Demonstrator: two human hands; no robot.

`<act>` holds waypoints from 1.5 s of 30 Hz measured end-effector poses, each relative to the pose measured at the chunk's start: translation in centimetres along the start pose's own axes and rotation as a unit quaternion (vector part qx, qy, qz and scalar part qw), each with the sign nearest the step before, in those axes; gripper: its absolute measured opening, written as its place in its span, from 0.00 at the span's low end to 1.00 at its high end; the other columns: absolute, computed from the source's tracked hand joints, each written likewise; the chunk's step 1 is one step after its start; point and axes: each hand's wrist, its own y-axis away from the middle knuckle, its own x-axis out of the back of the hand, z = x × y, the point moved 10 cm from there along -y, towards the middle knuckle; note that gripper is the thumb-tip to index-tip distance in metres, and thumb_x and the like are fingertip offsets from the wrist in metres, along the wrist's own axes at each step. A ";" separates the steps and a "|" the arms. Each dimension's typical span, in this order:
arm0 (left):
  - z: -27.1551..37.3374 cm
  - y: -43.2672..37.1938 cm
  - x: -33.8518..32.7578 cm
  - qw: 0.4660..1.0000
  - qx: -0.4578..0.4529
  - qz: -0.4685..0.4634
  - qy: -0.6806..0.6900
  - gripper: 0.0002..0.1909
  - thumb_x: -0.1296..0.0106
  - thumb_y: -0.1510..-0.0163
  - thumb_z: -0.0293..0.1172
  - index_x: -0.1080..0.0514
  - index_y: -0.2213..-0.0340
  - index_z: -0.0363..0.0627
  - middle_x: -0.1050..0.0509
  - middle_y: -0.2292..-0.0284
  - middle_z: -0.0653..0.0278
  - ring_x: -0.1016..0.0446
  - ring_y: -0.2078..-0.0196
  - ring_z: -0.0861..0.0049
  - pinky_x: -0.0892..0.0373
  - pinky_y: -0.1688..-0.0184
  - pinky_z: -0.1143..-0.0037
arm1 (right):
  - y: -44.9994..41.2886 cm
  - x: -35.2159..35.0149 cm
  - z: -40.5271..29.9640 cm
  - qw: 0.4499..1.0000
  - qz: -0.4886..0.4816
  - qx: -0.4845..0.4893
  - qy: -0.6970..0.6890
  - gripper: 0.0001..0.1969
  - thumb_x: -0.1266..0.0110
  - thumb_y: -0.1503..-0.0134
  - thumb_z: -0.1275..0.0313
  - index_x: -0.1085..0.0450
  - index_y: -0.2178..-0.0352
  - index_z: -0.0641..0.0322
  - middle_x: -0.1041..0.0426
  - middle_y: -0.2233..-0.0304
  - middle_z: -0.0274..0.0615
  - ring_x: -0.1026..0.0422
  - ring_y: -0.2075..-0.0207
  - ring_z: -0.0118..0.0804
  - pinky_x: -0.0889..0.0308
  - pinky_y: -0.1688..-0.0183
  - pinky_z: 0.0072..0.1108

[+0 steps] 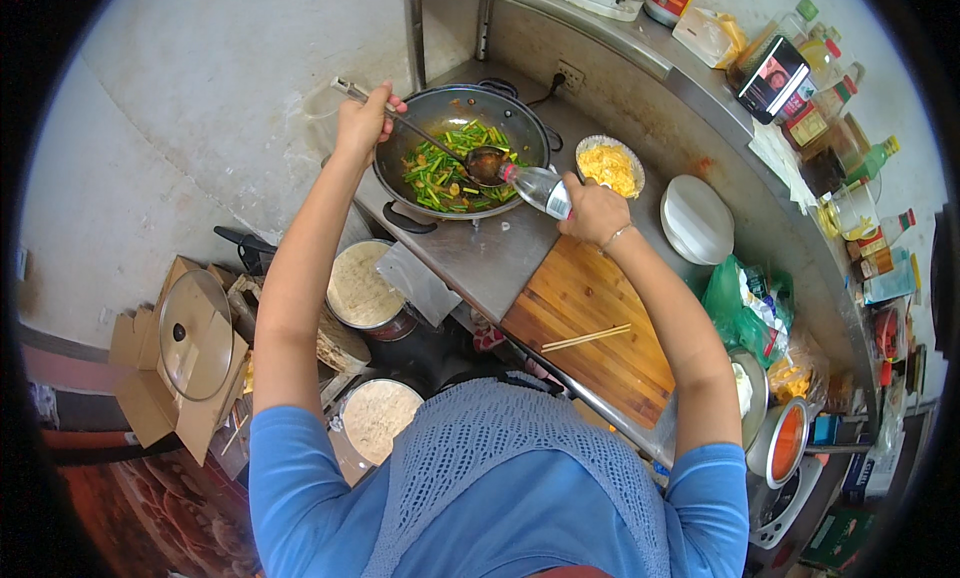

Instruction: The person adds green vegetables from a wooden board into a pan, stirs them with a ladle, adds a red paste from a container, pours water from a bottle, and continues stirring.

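Observation:
My left hand (365, 120) grips the handle of a metal ladle (433, 136). The ladle's bowl (486, 165) is over the wok (387, 161), above chopped green stalks (442, 174) in brownish sauce. In my right hand (596, 209) is a clear plastic bottle (534, 188), tilted with its red-rimmed neck at the ladle bowl. Whether liquid is flowing from it I cannot tell. A bowl of cooked scrambled egg (609, 169) stands just beyond my right hand. Nearer to me, a wooden cutting board (592, 293) lies under my right forearm, with a pair of chopsticks (586, 338) on it.
White plates (697, 219) are stacked on the steel counter (480, 259), beside a green plastic bag (739, 308). Above, a shelf (720, 97) holds several bottles and a phone (772, 79). Lower left are tubs of pale flour-like contents (381, 420), a glass lid (196, 334) and a cardboard box (142, 409).

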 end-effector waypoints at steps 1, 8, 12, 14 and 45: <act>0.0 0.1 0.1 1.000 0.002 0.008 0.001 0.15 0.53 0.50 0.40 0.32 0.79 0.38 0.27 0.80 0.60 0.41 0.89 0.87 0.47 0.89 0.84 | -0.1 -0.1 0.0 1.000 -0.001 -0.001 -0.001 0.31 0.41 0.65 0.64 0.41 0.57 0.60 0.31 0.67 0.51 0.29 0.66 0.48 0.33 0.64 0.30; -0.8 0.0 0.9 1.000 0.010 0.024 0.016 0.15 0.54 0.49 0.38 0.31 0.79 0.37 0.27 0.80 0.60 0.41 0.89 0.87 0.46 0.89 0.85 | -0.4 -1.1 0.8 0.997 0.013 -0.010 -0.073 0.33 0.41 0.64 0.61 0.43 0.56 0.61 0.30 0.68 0.55 0.29 0.65 0.50 0.34 0.63 0.31; -0.9 0.0 1.6 1.000 0.010 0.021 0.007 0.15 0.54 0.49 0.38 0.31 0.79 0.38 0.27 0.80 0.61 0.40 0.89 0.87 0.45 0.89 0.85 | 0.6 -0.9 1.3 0.985 0.079 0.006 -0.151 0.36 0.41 0.64 0.59 0.44 0.54 0.65 0.30 0.68 0.58 0.30 0.65 0.52 0.35 0.62 0.32; -0.7 0.3 2.2 0.999 0.006 0.043 -0.031 0.15 0.54 0.49 0.38 0.31 0.80 0.39 0.27 0.81 0.62 0.40 0.89 0.87 0.44 0.88 0.84 | 1.2 -0.8 1.2 0.982 0.072 -0.002 -0.172 0.36 0.41 0.64 0.59 0.44 0.54 0.65 0.30 0.68 0.59 0.30 0.65 0.53 0.35 0.62 0.32; -7.4 21.9 -14.4 0.574 -0.479 -0.380 -0.545 0.08 0.51 0.55 0.28 0.35 0.71 0.44 0.34 0.65 0.63 0.29 0.72 0.71 0.31 0.76 0.74 | 13.7 -1.1 6.6 0.841 0.137 -0.023 -0.523 0.34 0.38 0.61 0.64 0.43 0.54 0.64 0.30 0.64 0.46 0.31 0.62 0.35 0.37 0.58 0.23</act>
